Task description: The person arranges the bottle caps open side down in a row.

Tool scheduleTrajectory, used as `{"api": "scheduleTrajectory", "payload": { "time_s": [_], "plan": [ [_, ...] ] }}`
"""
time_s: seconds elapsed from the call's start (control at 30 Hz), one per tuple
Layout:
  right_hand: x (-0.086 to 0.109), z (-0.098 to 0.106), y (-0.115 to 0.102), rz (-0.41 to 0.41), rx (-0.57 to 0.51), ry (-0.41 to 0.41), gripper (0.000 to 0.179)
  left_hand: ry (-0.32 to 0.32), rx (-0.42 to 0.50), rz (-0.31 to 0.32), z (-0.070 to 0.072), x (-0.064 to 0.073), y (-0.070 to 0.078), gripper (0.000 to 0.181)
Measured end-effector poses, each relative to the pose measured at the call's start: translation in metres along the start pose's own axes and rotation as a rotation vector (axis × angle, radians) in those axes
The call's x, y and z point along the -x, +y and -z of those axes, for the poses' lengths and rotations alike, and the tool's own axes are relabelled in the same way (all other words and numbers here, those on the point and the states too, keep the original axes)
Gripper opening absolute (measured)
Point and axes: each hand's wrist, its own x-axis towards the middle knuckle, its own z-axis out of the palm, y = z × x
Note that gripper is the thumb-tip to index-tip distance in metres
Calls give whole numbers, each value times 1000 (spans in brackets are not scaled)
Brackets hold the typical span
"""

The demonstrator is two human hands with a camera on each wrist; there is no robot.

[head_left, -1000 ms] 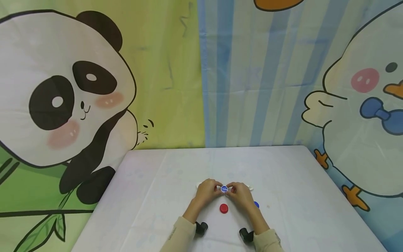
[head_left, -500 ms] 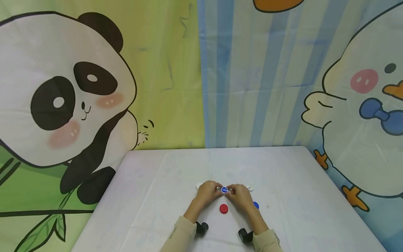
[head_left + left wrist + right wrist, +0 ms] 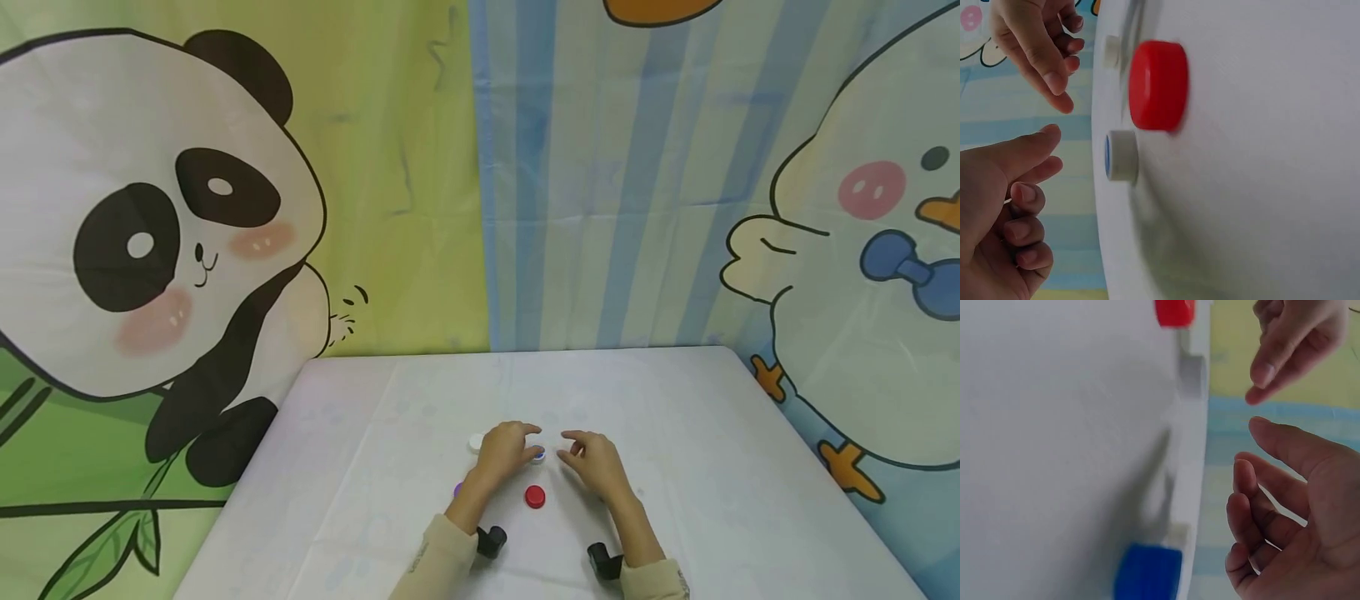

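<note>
A small white bottle cap with a blue top [image 3: 539,457] stands on the table, partly behind my left thumb in the head view. My left hand [image 3: 502,450] hovers just left of it, thumb and index finger apart. In the left wrist view the cap's white side [image 3: 1124,156] shows, apart from the fingers. My right hand [image 3: 597,464] is off to the cap's right, fingers loosely bent around nothing; the right wrist view shows its palm side [image 3: 1316,512]. Nearer me lies a red bottle cap [image 3: 535,497], ridged and larger in the left wrist view.
A white cap [image 3: 476,442] lies beyond the left hand, and a purple thing [image 3: 458,490] peeks out beside the left forearm. The right wrist view shows a blue cap [image 3: 1149,572] below the right hand. Black wrist mounts [image 3: 492,542] sit at both cuffs.
Both hands have let go of the white cap with the blue top. The right hand has drawn away to the right; the left has lifted slightly, and the purple thing has come into sight.
</note>
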Motion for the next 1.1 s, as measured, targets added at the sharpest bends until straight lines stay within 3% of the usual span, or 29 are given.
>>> {"api": "scheduleTrajectory", "payload": {
  "time_s": [0.23,0.43,0.63,0.8,1.1],
  "plan": [
    [-3,34,20,-129,-27,48,30,-21,-45,10,-4,-12,24,28],
    [0,48,36,-208,-31,17,32,-14,-43,45,-15,-21,48,28],
    [3,46,46,-247,-64,-26,32,-52,-90,105,-34,-32,63,27],
    [4,37,57,-215,-57,-48,32,-110,-118,155,-47,-38,67,28],
    [1,30,66,-187,-54,-29,30,-138,-151,123,-54,-48,72,23]
  ]
}}
